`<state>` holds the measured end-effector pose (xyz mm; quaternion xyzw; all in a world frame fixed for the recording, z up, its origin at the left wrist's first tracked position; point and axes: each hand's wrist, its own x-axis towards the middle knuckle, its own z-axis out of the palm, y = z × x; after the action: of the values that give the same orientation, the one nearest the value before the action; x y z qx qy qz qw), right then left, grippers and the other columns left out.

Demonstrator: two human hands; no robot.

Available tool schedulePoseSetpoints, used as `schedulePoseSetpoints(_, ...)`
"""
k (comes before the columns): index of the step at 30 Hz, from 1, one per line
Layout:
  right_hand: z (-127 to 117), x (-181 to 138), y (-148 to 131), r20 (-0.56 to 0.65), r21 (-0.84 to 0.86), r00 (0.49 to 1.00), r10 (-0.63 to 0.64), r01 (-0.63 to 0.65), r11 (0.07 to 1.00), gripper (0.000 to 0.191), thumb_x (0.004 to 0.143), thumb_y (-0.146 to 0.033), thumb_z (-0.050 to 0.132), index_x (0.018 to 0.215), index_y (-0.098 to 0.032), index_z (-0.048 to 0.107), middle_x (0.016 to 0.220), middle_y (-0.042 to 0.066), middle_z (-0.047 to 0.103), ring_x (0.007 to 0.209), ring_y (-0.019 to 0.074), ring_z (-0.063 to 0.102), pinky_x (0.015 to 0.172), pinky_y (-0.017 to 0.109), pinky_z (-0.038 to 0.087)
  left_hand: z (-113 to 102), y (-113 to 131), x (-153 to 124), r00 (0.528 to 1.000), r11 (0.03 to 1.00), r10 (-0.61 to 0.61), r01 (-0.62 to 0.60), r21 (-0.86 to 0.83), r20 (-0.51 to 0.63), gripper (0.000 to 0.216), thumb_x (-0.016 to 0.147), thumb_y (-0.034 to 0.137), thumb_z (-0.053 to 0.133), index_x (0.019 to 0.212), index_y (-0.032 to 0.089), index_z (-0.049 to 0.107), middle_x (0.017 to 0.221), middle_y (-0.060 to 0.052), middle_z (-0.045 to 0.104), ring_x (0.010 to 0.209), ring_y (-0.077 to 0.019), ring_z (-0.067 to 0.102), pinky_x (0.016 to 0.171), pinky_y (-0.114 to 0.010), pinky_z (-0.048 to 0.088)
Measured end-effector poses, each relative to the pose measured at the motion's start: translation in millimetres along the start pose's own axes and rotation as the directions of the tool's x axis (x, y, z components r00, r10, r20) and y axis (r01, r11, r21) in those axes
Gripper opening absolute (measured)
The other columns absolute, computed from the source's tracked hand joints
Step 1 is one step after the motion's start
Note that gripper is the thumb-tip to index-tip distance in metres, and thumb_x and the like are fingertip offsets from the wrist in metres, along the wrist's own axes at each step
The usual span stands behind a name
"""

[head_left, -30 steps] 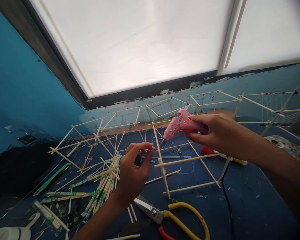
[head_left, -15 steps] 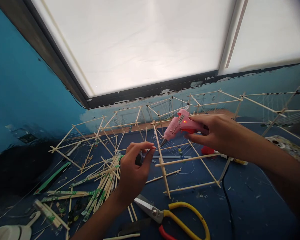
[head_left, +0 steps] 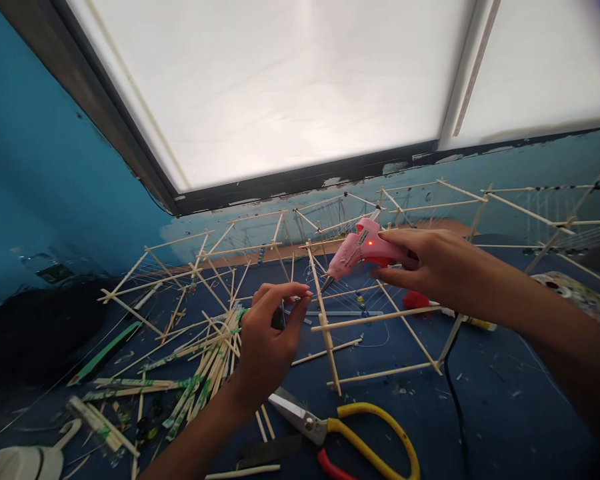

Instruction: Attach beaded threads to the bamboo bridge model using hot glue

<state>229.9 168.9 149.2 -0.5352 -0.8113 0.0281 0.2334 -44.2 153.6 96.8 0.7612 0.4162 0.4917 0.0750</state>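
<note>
A pink hot glue gun (head_left: 353, 252) with a lit red light is gripped in my right hand (head_left: 433, 260). Its metal nozzle touches or nearly touches an upright stick of a wooden stick frame (head_left: 325, 333). Just left of that stick, my left hand (head_left: 273, 327) is closed in a pinch, thumb and forefinger together. Whatever lies between these fingertips is too small to make out. Thin clear threads and a few blue and yellow beads (head_left: 363, 303) hang inside the frame.
Scissors (head_left: 315, 427) with yellow and red handles lie in front. A heap of wooden sticks (head_left: 210, 367) with green wrappers is at left, by a green cutter (head_left: 105, 353). More stick frames (head_left: 240, 233) stand along the wall. The black cord (head_left: 453, 387) trails at right.
Both hands and the glue gun stay almost still. The nozzle remains by the same stick; the view has shifted only slightly.
</note>
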Motion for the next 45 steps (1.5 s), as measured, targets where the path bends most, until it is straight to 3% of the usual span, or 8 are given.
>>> schedulePoseSetpoints(23,0.4,1.3,1.1,0.044,0.028,0.999,0.019,-0.021,0.999,0.04,0.088,-0.061,0.064,0.088,-0.021,0.061,0.079,0.002,0.064,0.063,0.0169,0.053,0.057,0.031,0.037,-0.3,0.8,-0.1,1.0,1.0,0.005,-0.005,0.02,-0.01,0.01,0.09,0.02,0.069,0.099,0.025,0.069,0.089,0.001,0.069,0.081,-0.0143,0.064,0.072,-0.027,0.05)
schedulePoseSetpoints(38,0.7,0.1,-1.0,-0.068,-0.016,0.998,0.007,-0.008,1.0,0.037,0.089,-0.058,0.063,0.081,-0.022,0.058,0.066,0.0,0.057,0.054,0.0145,0.044,0.052,0.031,0.031,0.0,0.8,-1.2,1.0,1.0,-0.002,0.002,0.004,-0.005,0.01,0.09,0.02,0.069,0.099,0.024,0.069,0.09,0.0,0.07,0.081,-0.015,0.066,0.073,-0.028,0.052)
schedulePoseSetpoints(45,0.0,-0.8,-0.8,-0.006,0.006,1.0,0.025,-0.024,1.0,0.036,0.089,-0.058,0.064,0.084,-0.022,0.06,0.071,0.001,0.061,0.058,0.0163,0.049,0.055,0.032,0.034,-0.3,-0.1,-1.1,1.0,1.0,-0.011,0.011,-0.002,-0.003,0.01,0.091,0.02,0.068,0.1,0.024,0.069,0.091,0.0,0.07,0.081,-0.0152,0.066,0.073,-0.028,0.051)
